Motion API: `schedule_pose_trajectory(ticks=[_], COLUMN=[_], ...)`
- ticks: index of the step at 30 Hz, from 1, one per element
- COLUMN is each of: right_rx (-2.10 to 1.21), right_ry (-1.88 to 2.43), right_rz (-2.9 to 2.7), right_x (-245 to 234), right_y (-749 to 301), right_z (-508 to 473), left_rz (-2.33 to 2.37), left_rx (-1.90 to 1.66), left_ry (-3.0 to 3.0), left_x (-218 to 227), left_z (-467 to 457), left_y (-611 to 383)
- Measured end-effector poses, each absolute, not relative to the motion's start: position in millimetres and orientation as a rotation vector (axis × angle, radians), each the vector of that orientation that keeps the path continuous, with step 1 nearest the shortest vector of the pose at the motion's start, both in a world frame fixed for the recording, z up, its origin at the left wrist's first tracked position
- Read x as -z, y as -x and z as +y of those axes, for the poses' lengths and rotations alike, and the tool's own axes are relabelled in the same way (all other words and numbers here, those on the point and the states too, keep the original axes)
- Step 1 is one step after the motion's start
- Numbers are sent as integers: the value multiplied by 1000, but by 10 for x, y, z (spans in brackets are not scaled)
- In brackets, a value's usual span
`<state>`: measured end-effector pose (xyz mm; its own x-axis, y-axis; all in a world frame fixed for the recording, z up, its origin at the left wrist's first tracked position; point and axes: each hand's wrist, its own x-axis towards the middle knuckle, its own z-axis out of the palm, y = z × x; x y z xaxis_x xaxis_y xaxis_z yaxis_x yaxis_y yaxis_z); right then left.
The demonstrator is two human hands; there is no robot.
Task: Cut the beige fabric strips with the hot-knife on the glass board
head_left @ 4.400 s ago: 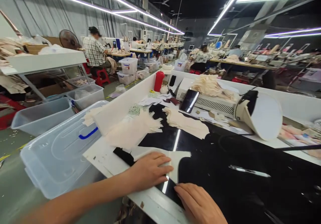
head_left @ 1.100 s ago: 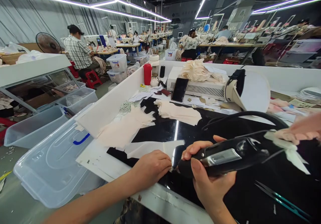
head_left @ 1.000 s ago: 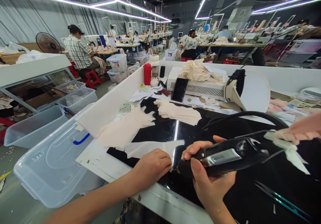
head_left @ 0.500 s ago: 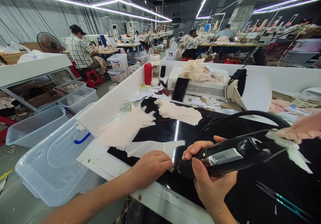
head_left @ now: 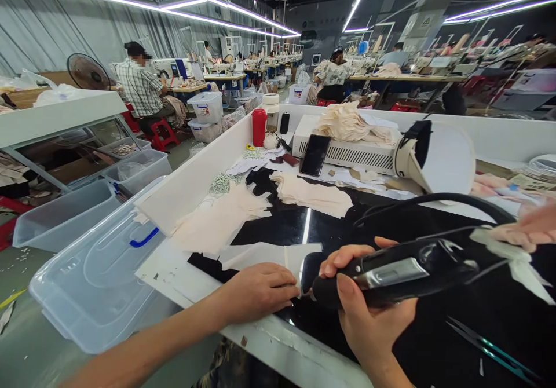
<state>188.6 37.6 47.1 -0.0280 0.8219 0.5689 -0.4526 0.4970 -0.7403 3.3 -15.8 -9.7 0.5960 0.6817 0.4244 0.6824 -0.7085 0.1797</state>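
My right hand is wrapped round a black corded hand tool, whose tip points left at the edge of a pale fabric piece lying on the glossy black worktop. My left hand rests with its fingers curled down on the near edge of that piece, just left of the tool's tip. The tool's black cord arcs up behind it.
Stacks of cream fabric cut-outs lie further back, beside a phone leaning on a white machine, a red bottle and a white lamp head. Tweezers lie at right. Clear bins stand left. Another person's hand shows at right.
Since 4.4 s ago my right hand has picked up the black tool and brought its tip to the fabric edge. Over the last second both hands stay almost still.
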Motion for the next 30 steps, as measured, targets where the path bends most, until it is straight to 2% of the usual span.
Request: schedule_pose_trajectory(ticks=[30], right_rx=[-1074], right_ry=[401], right_rz=[-1199], right_x=[-492], right_y=[-1880], right_z=[369], left_rz=[-1212], left_rx=[808], left_ry=[2796], left_x=[91], left_z=[-177], left_y=[-8])
